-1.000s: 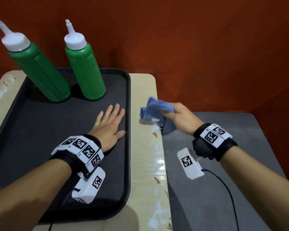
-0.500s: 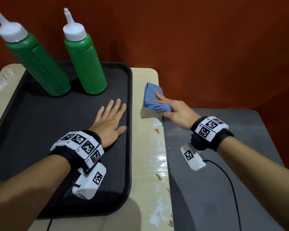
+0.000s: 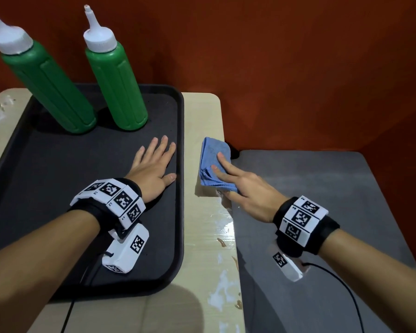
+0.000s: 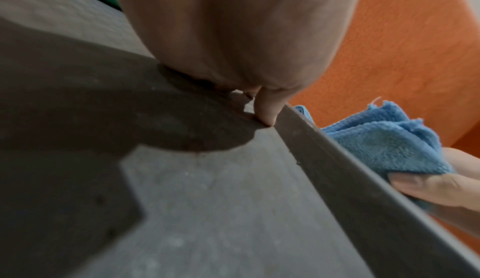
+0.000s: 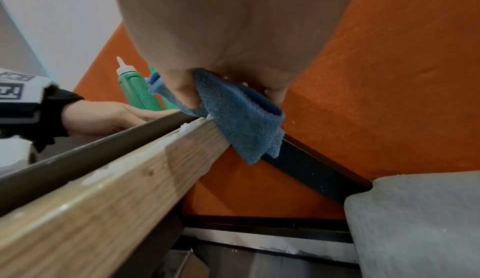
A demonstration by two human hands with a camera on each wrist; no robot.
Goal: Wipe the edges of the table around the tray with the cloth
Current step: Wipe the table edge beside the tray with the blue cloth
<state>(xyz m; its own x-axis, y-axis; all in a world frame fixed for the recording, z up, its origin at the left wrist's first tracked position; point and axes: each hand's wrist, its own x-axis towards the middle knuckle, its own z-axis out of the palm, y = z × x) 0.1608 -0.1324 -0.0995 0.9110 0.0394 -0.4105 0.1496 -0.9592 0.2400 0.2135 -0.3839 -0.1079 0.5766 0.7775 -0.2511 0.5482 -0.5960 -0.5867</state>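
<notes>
Head view: the left hand [image 3: 151,174] lies flat, fingers spread, on the black plastic tray [image 3: 181,212] at centre; right of it, the right hand [image 3: 247,188] presses the folded blue microfibre cloth [image 3: 213,159] onto the pale wooden table [image 3: 202,236] strip.

Left wrist view: a thumb pinches the cloth at right.

Right wrist view: the cloth drapes over the table edge, centre frame.

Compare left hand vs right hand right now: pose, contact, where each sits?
The left hand lies flat, fingers straight, on the black tray; the right hand sits outside the tray, over the table strip on the tray's right.
The left hand holds nothing; the right hand presses the blue cloth down, thumb tucked around its edge in the right wrist view.
Both wear marker wristbands.
</notes>
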